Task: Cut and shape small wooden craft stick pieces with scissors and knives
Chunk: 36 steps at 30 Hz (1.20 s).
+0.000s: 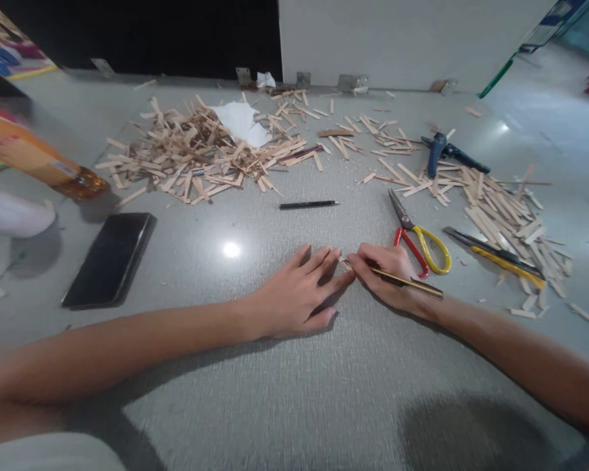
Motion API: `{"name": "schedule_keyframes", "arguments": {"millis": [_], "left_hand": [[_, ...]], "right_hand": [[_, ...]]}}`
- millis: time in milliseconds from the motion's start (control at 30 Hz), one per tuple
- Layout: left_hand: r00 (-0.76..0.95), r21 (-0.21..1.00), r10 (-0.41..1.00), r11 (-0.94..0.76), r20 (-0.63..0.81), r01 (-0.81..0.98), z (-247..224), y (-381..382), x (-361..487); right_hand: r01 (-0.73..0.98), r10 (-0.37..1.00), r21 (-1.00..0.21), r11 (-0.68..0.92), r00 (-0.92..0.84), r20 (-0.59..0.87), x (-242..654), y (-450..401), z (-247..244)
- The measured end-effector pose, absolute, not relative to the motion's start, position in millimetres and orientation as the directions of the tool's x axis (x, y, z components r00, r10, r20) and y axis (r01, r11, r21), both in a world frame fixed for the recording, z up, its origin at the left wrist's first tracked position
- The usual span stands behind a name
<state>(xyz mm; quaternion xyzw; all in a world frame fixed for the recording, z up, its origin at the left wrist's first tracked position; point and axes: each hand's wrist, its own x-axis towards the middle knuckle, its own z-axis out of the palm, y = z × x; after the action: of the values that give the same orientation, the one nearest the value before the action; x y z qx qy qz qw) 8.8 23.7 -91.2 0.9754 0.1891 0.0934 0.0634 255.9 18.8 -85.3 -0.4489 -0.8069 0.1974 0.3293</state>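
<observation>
My right hand (pixel 385 271) is closed on a yellow and black pencil (pixel 412 284), its tip pointing left onto a small pale wooden piece (pixel 344 262). Beside it my left hand (pixel 307 291) lies with fingers spread on the grey table, its fingertips at the wooden piece, which they partly cover. Just behind my right hand are scissors (pixel 415 239) with one red and one yellow handle. A black pen or pencil (pixel 309 205) lies beyond my left hand.
Heaps of wooden strips (pixel 177 154) lie at the back and on the right (pixel 500 209). A yellow cutter knife (pixel 500 256) and a dark blue tool (pixel 442 154) lie right. A phone (pixel 108 260) and an orange bottle (pixel 34 154) are left.
</observation>
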Motion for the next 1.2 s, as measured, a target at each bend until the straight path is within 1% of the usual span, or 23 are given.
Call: {"name": "schedule_keyframes", "arguments": {"millis": [167, 333, 400, 567, 700, 800, 933, 1200], "left_hand": [[0.911, 0.13, 0.385, -0.921, 0.15, 0.368, -91, 22, 10], [0.914, 0.062, 0.386, -0.923, 0.127, 0.381, -90, 22, 11], [0.913, 0.047, 0.391, -0.921, 0.121, 0.388, -89, 21, 11], [0.916, 0.071, 0.383, -0.924, 0.122, 0.377, -88, 21, 11], [0.917, 0.078, 0.387, -0.922, 0.101, 0.38, -88, 22, 11], [0.913, 0.094, 0.401, -0.914, 0.07, 0.395, -88, 22, 11], [0.907, 0.109, 0.42, -0.903, 0.023, 0.415, -84, 21, 12], [0.907, 0.094, 0.419, -0.902, -0.041, 0.421, -79, 21, 14]], "right_hand": [[0.594, 0.833, -0.587, 0.55, -0.435, 0.341, 257, 19, -85], [0.578, 0.799, -0.553, 0.6, -0.455, 0.392, 255, 20, -78], [0.571, 0.784, -0.538, 0.62, -0.483, 0.389, 256, 20, -77], [0.558, 0.76, -0.521, 0.646, -0.533, 0.372, 257, 19, -76], [0.518, 0.682, -0.447, 0.729, -0.608, 0.407, 260, 20, -75], [0.491, 0.644, -0.422, 0.762, -0.635, 0.426, 263, 22, -75], [0.482, 0.632, -0.415, 0.772, -0.649, 0.423, 264, 22, -75], [0.49, 0.63, -0.398, 0.775, -0.645, 0.433, 266, 21, -73]]}}
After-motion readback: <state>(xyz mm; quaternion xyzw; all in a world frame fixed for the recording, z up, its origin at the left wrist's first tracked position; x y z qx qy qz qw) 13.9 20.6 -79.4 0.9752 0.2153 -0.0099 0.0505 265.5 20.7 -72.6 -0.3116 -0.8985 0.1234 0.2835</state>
